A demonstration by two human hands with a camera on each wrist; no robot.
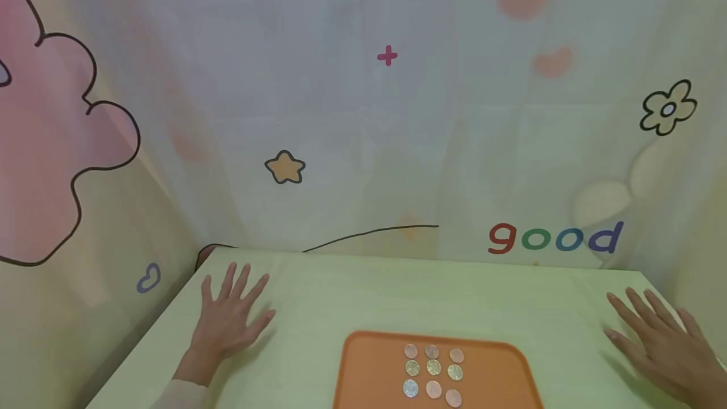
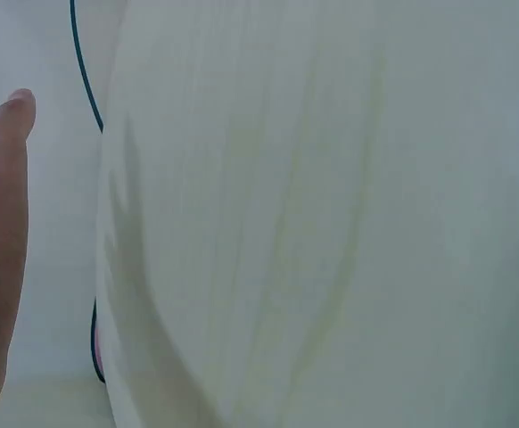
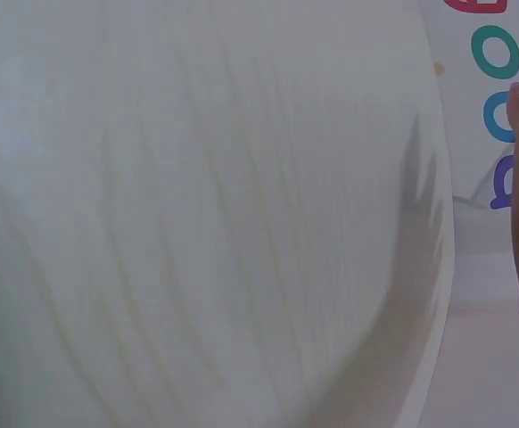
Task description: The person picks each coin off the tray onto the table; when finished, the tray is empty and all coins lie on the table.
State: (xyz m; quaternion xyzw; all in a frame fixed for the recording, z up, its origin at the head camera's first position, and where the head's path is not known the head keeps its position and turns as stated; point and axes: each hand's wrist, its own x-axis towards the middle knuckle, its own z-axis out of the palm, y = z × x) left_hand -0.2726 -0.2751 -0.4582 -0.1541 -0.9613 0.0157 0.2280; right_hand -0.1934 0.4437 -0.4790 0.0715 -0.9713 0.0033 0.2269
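My left hand (image 1: 226, 320) is at the left side of the table, fingers straight and spread, holding nothing. On the far right my right hand (image 1: 664, 349) has its fingers extended too and grips nothing; the frame edge cuts off its wrist. Between the hands, nearer the front, lies an orange tray (image 1: 369, 371). Several coins lie flat in it in rows: copper-coloured ones such as the coin (image 1: 457, 355), yellowish ones like the middle coin (image 1: 433, 367), and a silvery coin (image 1: 411, 388). Each wrist view shows part of a hand and its shadow over the tabletop.
The pale table (image 1: 307, 308) ends at a printed curtain (image 1: 341, 93) behind it, with hanging cloth on both sides. Colourful letters "good" (image 1: 536, 238) are printed low on the curtain at the right. The tray's near edge runs out of the head view.
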